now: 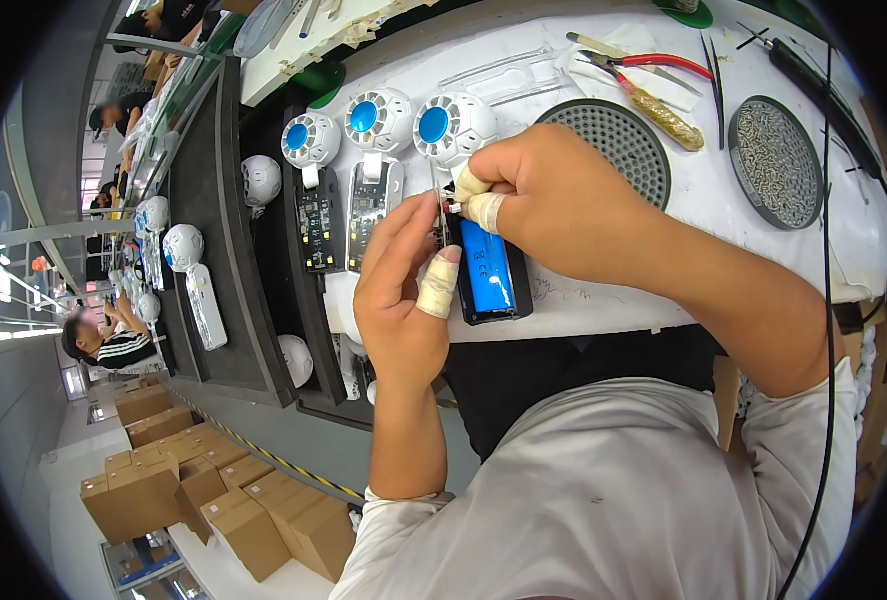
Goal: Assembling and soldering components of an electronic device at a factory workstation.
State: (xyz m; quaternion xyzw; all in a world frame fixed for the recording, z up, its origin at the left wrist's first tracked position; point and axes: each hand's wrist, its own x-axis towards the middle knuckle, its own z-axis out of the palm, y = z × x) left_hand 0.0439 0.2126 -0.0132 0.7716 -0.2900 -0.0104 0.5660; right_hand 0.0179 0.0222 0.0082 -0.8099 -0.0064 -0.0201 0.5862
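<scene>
A black open housing with a blue battery pack (489,268) lies on the table in front of me, its upper end attached to or lying by a white round head with a blue disc (454,128). My right hand (554,205) reaches over from the right, thumb and index finger pinched at the housing's upper end. A small red and white part (452,207) shows between the hands; what the pinch holds is hidden. Along the housing's left side, my left hand (404,285) is closed, its fingertips near that small part. Pale wraps cover several fingertips on both hands.
Two similar units with bare circuit boards (318,222) lie to the left. A perforated grey disc (614,150), red-handled cutters (654,62), tweezers (714,80) and a tray of screws (776,160) sit to the right. Black conveyor trays (229,320) border the left. A cable (826,300) hangs at right.
</scene>
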